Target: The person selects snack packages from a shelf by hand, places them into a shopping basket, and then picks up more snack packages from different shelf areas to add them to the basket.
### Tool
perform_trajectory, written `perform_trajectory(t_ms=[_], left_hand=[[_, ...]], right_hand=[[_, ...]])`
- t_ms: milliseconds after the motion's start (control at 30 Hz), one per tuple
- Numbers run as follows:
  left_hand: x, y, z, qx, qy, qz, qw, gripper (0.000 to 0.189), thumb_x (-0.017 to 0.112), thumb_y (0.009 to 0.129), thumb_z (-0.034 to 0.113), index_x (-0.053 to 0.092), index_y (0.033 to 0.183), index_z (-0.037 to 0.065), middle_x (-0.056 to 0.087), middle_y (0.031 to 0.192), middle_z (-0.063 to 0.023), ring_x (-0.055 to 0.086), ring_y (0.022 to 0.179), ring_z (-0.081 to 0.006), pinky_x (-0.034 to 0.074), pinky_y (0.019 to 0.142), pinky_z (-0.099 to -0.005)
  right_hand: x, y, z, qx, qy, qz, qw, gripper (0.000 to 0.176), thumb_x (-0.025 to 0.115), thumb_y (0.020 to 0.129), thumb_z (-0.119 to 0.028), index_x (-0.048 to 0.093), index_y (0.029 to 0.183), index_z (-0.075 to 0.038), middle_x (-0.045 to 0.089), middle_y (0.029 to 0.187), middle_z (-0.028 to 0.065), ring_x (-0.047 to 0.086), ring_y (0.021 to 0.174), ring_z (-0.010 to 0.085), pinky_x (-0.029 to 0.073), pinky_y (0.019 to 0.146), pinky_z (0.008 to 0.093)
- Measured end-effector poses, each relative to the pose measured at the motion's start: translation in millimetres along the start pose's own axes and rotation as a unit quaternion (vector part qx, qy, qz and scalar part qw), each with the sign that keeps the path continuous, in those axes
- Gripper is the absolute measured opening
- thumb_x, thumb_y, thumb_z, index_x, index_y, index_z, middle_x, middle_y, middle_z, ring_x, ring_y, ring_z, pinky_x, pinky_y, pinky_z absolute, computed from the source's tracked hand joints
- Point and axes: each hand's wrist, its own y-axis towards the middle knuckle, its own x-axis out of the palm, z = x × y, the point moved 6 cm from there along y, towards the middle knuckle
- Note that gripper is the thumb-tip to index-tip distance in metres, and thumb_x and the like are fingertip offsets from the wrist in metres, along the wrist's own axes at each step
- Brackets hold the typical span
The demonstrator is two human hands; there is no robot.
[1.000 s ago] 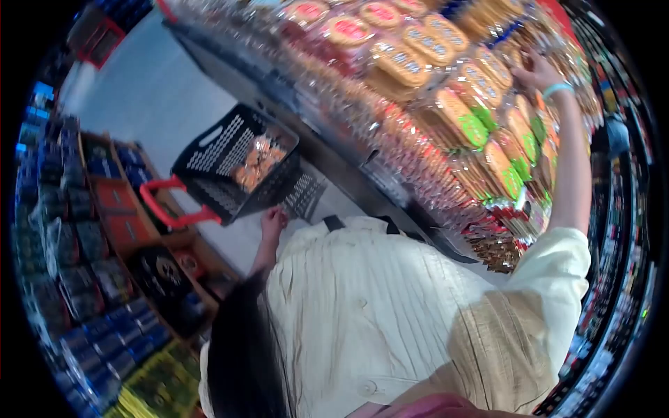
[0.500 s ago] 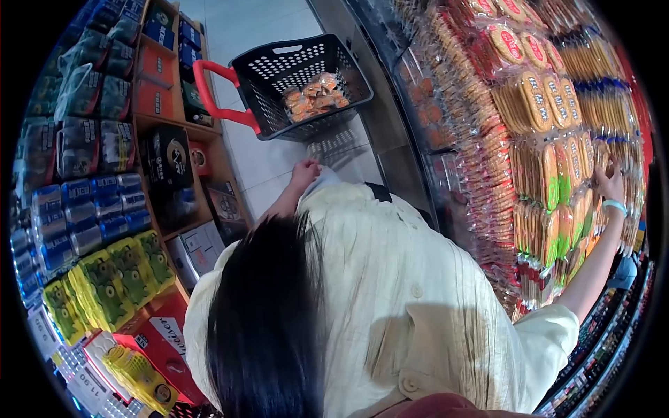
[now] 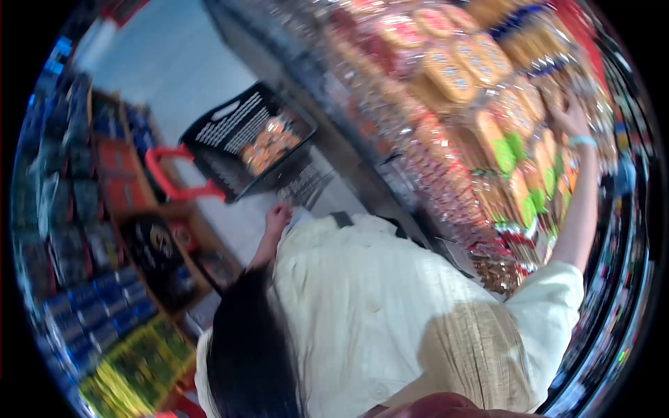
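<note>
My right hand (image 3: 570, 118), with a pale band at the wrist, reaches out to the right-hand display. It touches the upright rows of wrapped biscuits (image 3: 550, 90); blur smears its fingers, so a grip cannot be made out. Low in front of my body, my left hand (image 3: 279, 216) is closed, beside a whitish, translucent piece of material (image 3: 298, 217) that I cannot identify. Just beyond that hand, a black shopping basket (image 3: 233, 143) with a red handle (image 3: 171, 184) stands on the floor. Several small orange-brown wrapped packs (image 3: 268, 148) lie inside it.
Large wrapped oval biscuits (image 3: 449, 75) and green-marked packs (image 3: 498, 143) fill the sloping display at right. Wooden shelves (image 3: 202, 240) at left hold boxes, with blue can packs (image 3: 104, 306) and yellow-green packs (image 3: 143, 362) nearby. Pale floor (image 3: 174, 56) runs between them.
The view has tilted and blurred, so the basket and shelves appear lower and further left. My right hand stays at the biscuit rows, and my left hand remains near the basket.
</note>
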Motion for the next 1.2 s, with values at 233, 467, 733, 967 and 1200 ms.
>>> perform_trajectory(t_ms=[233, 467, 733, 967, 1200], left_hand=[[21.4, 4.8, 25.2, -0.036, 0.037, -0.035, 0.998, 0.014, 0.053, 0.090, 0.015, 0.058, 0.100, 0.008, 0.063, 0.084, -0.0047, 0.062, 0.076, -0.0143, 0.050, 0.061, -0.0290], [120.5, -80.7, 162.8, 0.034, -0.032, -0.207, 0.977, 0.022, 0.052, 0.092, 0.014, 0.055, 0.111, 0.005, 0.064, 0.098, -0.0073, 0.062, 0.084, -0.0143, 0.050, 0.070, -0.0256], [250.1, -214.0, 325.9, 0.195, 0.004, -0.516, 0.834, 0.053, 0.056, 0.091, 0.033, 0.041, 0.132, 0.003, 0.057, 0.117, -0.0152, 0.058, 0.104, -0.0218, 0.048, 0.088, -0.0338], [294.9, -263.8, 346.6, 0.123, -0.093, -0.549, 0.822, 0.105, 0.075, 0.069, 0.053, 0.014, 0.145, 0.014, 0.037, 0.137, -0.0120, 0.042, 0.126, -0.0262, 0.049, 0.091, -0.0416], [269.2, -245.8, 330.6, 0.223, -0.053, -0.472, 0.851, 0.071, 0.069, 0.076, 0.010, 0.033, 0.137, 0.005, 0.040, 0.131, -0.0063, 0.038, 0.121, -0.0164, 0.032, 0.102, -0.0333]], right_hand=[[-24.0, -25.5, -5.9, -0.047, -0.030, 0.059, 0.997, 0.084, 0.069, 0.068, -0.046, 0.039, 0.135, -0.005, 0.051, 0.128, 0.0210, 0.048, 0.119, 0.0327, 0.038, 0.101, 0.0366], [-58.3, -65.1, -21.6, -0.067, 0.016, 0.075, 0.995, 0.078, 0.068, 0.070, -0.044, 0.041, 0.132, -0.005, 0.056, 0.115, 0.0166, 0.054, 0.103, 0.0272, 0.042, 0.090, 0.0364], [-68.4, -142.3, -149.1, -0.311, 0.035, 0.090, 0.946, 0.073, 0.065, 0.067, -0.031, 0.041, 0.129, -0.001, 0.054, 0.115, 0.0192, 0.053, 0.108, 0.0321, 0.041, 0.093, 0.0392], [-26.2, -225.3, -241.3, -0.423, 0.036, 0.056, 0.903, 0.070, 0.067, 0.055, -0.022, 0.046, 0.120, -0.004, 0.052, 0.093, 0.0139, 0.052, 0.089, 0.0318, 0.042, 0.078, 0.0406], [31.5, -248.8, -286.7, -0.430, 0.051, -0.018, 0.901, 0.076, 0.072, 0.050, -0.018, 0.046, 0.120, -0.001, 0.050, 0.100, 0.0140, 0.049, 0.092, 0.0310, 0.037, 0.084, 0.0412]])
